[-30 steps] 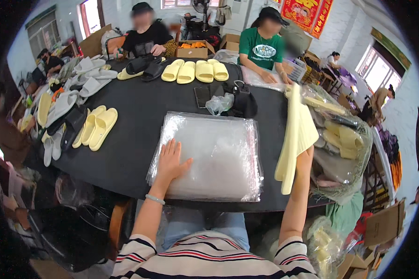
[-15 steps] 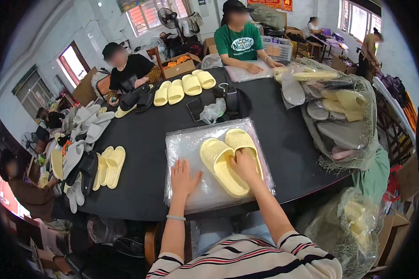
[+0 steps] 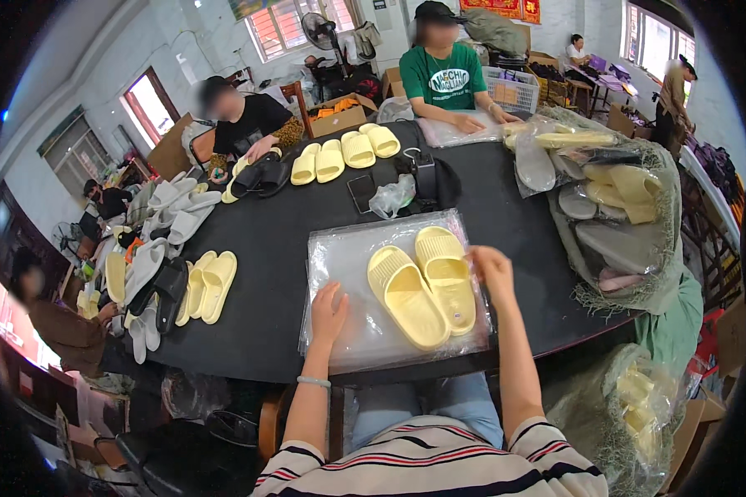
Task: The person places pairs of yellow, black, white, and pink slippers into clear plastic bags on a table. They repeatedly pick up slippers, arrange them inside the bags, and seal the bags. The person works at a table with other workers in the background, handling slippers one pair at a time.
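Note:
A pair of pale yellow slippers (image 3: 423,282) lies side by side on a stack of clear plastic bags (image 3: 348,265) at the near edge of the black table (image 3: 282,232). My left hand (image 3: 329,313) rests flat on the plastic, fingers spread, just left of the slippers. My right hand (image 3: 491,267) sits at the right edge of the right slipper, touching it with fingers bent; whether it grips it is unclear.
More yellow slippers (image 3: 344,153) lie at the far side, another pair (image 3: 210,284) at the left beside white and dark ones. A net sack of slippers (image 3: 613,207) hangs at the right. A phone (image 3: 361,192) and black bag (image 3: 427,176) sit mid-table. Other people work around the table.
A second ago my right hand held the yellow slippers upright at the right; they now lie flat on the plastic. My head view has shifted left.

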A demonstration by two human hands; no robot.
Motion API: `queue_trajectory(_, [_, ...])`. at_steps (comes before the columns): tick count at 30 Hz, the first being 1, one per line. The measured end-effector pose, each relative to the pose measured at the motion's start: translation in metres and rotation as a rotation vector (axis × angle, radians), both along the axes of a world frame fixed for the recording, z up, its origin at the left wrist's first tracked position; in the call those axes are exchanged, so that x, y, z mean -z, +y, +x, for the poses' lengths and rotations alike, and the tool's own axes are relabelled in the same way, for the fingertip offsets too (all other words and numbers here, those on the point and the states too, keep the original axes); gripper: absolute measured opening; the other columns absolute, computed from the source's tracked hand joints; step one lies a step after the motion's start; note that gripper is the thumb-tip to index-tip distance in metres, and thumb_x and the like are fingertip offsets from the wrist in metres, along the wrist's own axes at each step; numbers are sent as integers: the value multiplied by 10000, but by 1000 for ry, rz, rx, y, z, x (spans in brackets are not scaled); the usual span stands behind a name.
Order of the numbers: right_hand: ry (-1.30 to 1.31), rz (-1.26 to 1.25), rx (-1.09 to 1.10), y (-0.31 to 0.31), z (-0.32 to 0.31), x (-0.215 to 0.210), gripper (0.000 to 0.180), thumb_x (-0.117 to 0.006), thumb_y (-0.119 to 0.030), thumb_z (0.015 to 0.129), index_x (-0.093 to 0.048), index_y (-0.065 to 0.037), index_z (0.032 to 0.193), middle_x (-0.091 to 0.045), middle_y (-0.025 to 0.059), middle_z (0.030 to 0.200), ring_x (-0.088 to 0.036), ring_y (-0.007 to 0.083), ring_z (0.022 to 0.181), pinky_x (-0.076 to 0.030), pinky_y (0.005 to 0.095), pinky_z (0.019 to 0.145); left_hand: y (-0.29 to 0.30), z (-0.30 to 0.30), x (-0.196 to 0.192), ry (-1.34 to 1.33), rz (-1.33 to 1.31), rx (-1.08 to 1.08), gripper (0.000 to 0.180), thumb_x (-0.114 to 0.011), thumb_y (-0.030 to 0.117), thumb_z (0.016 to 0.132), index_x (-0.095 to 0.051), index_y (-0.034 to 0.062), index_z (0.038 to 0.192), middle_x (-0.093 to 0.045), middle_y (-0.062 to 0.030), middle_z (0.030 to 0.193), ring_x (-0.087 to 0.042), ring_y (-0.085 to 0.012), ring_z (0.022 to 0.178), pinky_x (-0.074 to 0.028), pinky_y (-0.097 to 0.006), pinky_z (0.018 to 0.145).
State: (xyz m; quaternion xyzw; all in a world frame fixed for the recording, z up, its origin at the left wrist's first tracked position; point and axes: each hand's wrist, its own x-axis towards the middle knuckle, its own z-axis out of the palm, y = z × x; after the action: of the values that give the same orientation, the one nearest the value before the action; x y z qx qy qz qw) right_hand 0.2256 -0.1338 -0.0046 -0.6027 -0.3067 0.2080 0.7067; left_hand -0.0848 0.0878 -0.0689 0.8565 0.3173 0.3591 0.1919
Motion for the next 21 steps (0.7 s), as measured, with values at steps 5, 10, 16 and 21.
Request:
queue_trajectory(5, [-454,-225,216,-8,42,49,175,-596,-183,890,-706,-68,962,-698,75,880,-635,191,717,-499,298,647,-26,15,-34,-25,147,31,256,-614,127,882,-633,9,1109,-617,-173,1175,-578,-327,1103,-429,-404,980])
queue_trajectory(10, [-580,-370,214,-4,30,50,186,-623,-230,856,-710,-100,957,-689,99,915,-655,279,816,-511,361,736,-111,63,-101,-136,-208,295,413,-632,172,875,-543,-15,1233,-596,-201,1171,-556,-330,1123,-426,-439,961])
queue_trajectory(16, [-535,-399,104,-19,31,39,506,-683,-311,805,-577,-129,1265,-677,96,959,-648,237,837,-516,355,759,-133,110,-91,350,-29,298,675,-595,357,885,-351,-3,1402,-435,-263,1333,-427,-393,1252,-321,-482,1046])
queue_trajectory(21, [-847,-447,103,-17,29,46,423,-691,-216,775,-646,-255,1194,-623,45,1063,-610,243,984,-509,357,839,-118,104,-69,494,66,371,686,-542,334,901,-265,83,1477,-294,-277,1443,-243,-406,1382,-124,-607,1090])
